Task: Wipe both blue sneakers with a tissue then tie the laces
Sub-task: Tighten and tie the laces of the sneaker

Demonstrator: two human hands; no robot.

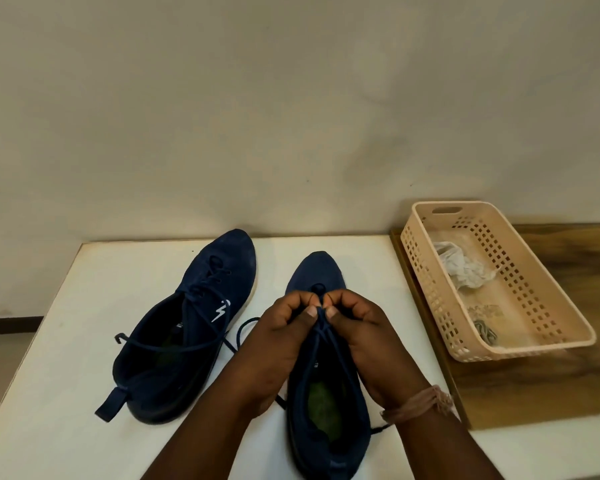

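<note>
Two dark blue sneakers stand on a white table (pixel 84 341), toes pointing away from me. The left sneaker (pixel 187 327) lies apart from my hands, its laces loose and trailing across its opening. Over the tongue of the right sneaker (pixel 329 403) my left hand (pixel 284 334) and my right hand (pixel 357 327) meet, each pinching a strand of that shoe's blue lace (pixel 321 329) between thumb and curled fingers. A lace end pokes out by my right wrist. A crumpled white tissue (pixel 465 268) lies in the basket.
A beige perforated plastic basket (pixel 541 299) sits to the right on a wooden board (pixel 534 386), holding the tissue and a small grey scrap. A plain wall rises right behind the table's far edge.
</note>
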